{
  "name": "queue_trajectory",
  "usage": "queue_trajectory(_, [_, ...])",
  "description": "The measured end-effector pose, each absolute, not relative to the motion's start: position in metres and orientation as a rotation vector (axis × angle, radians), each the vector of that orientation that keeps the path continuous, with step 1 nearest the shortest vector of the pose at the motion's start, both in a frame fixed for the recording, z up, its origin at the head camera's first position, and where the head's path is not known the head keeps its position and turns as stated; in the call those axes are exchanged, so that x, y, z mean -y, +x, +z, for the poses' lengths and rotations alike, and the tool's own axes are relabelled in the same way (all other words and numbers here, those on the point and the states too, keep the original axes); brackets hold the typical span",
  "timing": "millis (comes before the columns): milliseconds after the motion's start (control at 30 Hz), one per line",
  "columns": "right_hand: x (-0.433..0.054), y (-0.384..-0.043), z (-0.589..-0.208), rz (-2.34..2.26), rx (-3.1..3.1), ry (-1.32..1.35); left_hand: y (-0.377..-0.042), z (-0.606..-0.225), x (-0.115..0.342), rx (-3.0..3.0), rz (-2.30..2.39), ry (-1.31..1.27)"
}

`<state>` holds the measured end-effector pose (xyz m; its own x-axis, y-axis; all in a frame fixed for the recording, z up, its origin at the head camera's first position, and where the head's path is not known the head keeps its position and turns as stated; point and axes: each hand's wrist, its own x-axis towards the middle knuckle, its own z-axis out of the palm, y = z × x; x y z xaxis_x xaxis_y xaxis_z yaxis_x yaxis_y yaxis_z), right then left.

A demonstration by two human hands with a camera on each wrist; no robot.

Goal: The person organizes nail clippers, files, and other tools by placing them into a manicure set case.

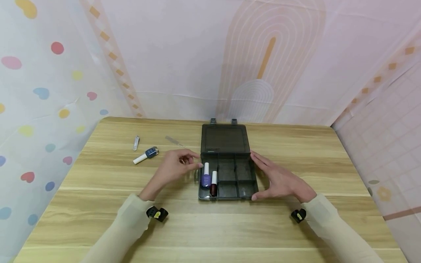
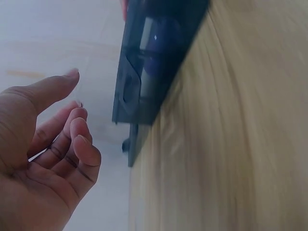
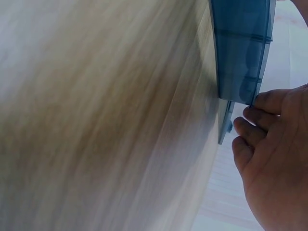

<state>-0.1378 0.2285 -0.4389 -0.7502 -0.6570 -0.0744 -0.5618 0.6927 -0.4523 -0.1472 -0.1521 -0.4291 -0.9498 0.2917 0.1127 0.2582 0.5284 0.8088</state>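
A dark translucent compartment box (image 1: pixel 227 182) lies on the table with its lid (image 1: pixel 225 138) folded back. In its left column are a purple nail polish bottle (image 1: pixel 206 179) and a dark red nail polish bottle (image 1: pixel 213 188), both with white caps. My left hand (image 1: pixel 177 164) hovers at the box's left side, thumb and forefinger apart with nothing between them; its other fingers bend loosely in the left wrist view. My right hand (image 1: pixel 279 179) rests along the box's right side, fingertips at the back corner by the hinge and thumb near the front corner.
Left of the box, a dark blue nail polish bottle (image 1: pixel 151 152) with a white cap lies on its side. Behind it are a nail clipper (image 1: pixel 136 143) and a thin, flat metal piece (image 1: pixel 173 140). A patterned cloth backdrop (image 1: pixel 184 65) rises behind the table (image 1: pixel 210 233).
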Motion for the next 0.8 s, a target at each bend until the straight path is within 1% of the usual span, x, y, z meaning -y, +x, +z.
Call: queue_trajectory(800, [-0.231, -0.14, -0.435, -0.62, -2.654, -0.932, -0.149, -0.422, 0.078, -2.581, 1.539, 0.756])
